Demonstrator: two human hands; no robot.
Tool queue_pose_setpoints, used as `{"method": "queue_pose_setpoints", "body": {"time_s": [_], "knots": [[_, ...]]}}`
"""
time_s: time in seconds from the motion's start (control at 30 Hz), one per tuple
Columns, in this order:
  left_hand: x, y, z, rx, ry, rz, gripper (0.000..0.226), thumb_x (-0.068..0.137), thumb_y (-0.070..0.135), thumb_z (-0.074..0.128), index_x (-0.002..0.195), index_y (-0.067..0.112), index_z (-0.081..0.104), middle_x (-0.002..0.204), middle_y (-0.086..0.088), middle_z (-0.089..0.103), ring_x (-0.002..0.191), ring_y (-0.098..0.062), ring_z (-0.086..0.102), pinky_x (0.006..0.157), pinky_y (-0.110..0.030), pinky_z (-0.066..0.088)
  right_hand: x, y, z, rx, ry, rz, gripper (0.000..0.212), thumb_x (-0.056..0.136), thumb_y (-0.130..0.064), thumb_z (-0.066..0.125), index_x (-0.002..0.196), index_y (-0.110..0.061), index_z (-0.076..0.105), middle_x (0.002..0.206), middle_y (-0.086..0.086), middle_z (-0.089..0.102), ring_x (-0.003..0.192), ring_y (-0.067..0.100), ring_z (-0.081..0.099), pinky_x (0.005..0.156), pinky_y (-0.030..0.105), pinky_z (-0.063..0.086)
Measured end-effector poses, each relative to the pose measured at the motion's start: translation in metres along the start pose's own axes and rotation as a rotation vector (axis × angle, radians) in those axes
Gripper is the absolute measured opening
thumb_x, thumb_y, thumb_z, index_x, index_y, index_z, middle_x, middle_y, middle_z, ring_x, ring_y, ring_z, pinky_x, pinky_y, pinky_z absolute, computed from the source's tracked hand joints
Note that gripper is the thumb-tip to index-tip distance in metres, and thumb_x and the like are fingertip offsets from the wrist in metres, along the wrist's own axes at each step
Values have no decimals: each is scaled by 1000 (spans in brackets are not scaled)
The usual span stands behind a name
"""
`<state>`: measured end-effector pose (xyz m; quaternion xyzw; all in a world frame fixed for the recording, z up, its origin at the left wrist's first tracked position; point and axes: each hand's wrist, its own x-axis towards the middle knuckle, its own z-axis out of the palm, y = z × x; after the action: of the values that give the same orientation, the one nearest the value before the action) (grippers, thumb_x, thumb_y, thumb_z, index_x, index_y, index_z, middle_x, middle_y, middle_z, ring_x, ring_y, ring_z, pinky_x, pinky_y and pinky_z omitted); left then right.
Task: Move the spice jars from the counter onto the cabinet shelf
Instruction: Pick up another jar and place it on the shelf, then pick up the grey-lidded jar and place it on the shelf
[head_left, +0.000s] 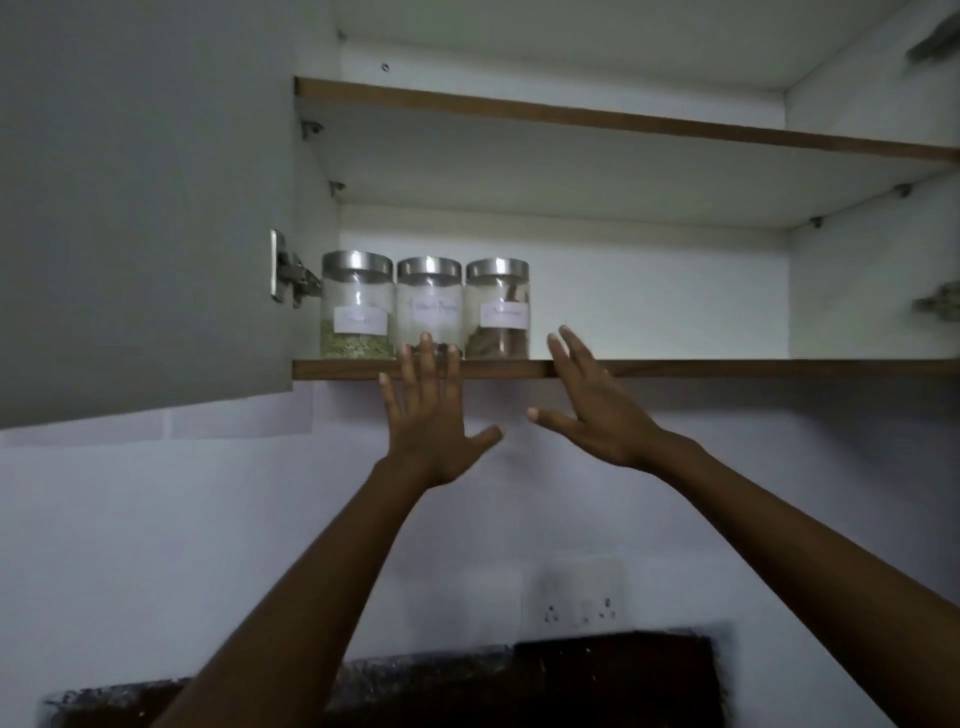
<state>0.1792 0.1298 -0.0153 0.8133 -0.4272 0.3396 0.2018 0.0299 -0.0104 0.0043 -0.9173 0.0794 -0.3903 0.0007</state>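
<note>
Three glass spice jars with steel lids and white labels stand in a row at the left end of the lower cabinet shelf (675, 369). The left jar (357, 304) holds greenish seeds, the middle jar (429, 301) dark grains, the right jar (497, 306) brown sticks. My left hand (431, 415) is raised with fingers spread, its fingertips over the shelf's front edge below the middle jar, holding nothing. Just right of the right jar, my right hand (592, 405) is spread open against the shelf edge, holding nothing.
The grey cabinet door (140, 208) hangs open at the left on a metal hinge (291, 273). An upper shelf (623, 122) runs above. The lower shelf is bare to the right of the jars. A wall socket (579, 597) and dark counter (519, 686) lie below.
</note>
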Motion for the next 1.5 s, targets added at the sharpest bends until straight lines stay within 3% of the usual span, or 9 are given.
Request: {"method": "queue_pose_setpoints", "body": {"time_s": [0.2,0.4,0.5,0.63,0.87,1.03,1.2,1.43,1.5], "knots": [[-70,73,12,-235,-12,361,68,91,64,12,147,33,-9,157,4,-17,139,-20,-33,106,-47,-27,-111,12,0,46,-198,177,79,76,-75,16,144,-44,-9,155,-16,-14,145,14,1,113,52,-8],[-158,142,43,-721,-193,484,39,100,40,35,137,47,29,132,50,6,123,31,-4,102,1,3,-224,26,-18,329,-271,301,69,79,-70,39,140,-43,23,149,-15,26,133,5,31,114,40,26],[-201,177,59,-812,-375,512,43,95,38,46,137,39,41,133,30,39,127,14,30,105,-12,26,-285,40,-34,500,-390,348,47,82,-57,50,126,-41,47,129,-19,51,115,-4,49,101,24,42],[-255,227,97,-973,-653,482,42,92,37,54,133,38,47,130,21,52,118,6,48,100,-20,42,-383,76,-50,602,-537,533,45,83,-56,54,121,-32,59,118,-13,62,108,4,58,96,27,47],[-304,308,149,-822,-990,556,41,94,32,54,134,34,47,136,12,51,114,11,43,86,5,29,-532,147,-69,588,-633,886,29,83,-35,64,111,-36,57,122,-6,61,108,4,58,97,21,46],[-335,373,176,-803,-1257,605,43,96,25,52,138,24,44,141,2,47,120,-7,48,83,2,29,-618,188,-58,248,-645,964,59,80,-33,71,133,-26,46,141,1,35,130,21,33,111,38,29],[-367,422,199,-719,-1360,661,48,94,16,55,141,15,42,140,-7,46,119,-19,50,94,-14,33,-673,195,-29,314,-596,1124,104,60,-36,85,144,-33,24,154,0,5,139,26,14,109,37,27],[-369,440,208,-711,-1363,648,48,94,16,55,141,15,42,140,-8,47,118,-18,50,86,-6,28,-687,200,-16,342,-340,1074,75,51,-14,88,119,-15,58,132,3,42,122,22,43,100,36,41],[-369,436,208,-703,-1347,631,50,93,15,55,141,15,41,141,-8,45,121,-19,48,92,-8,27,-680,200,-15,382,-312,1059,69,50,-11,89,112,-16,61,126,0,44,118,19,45,97,25,40]]}}
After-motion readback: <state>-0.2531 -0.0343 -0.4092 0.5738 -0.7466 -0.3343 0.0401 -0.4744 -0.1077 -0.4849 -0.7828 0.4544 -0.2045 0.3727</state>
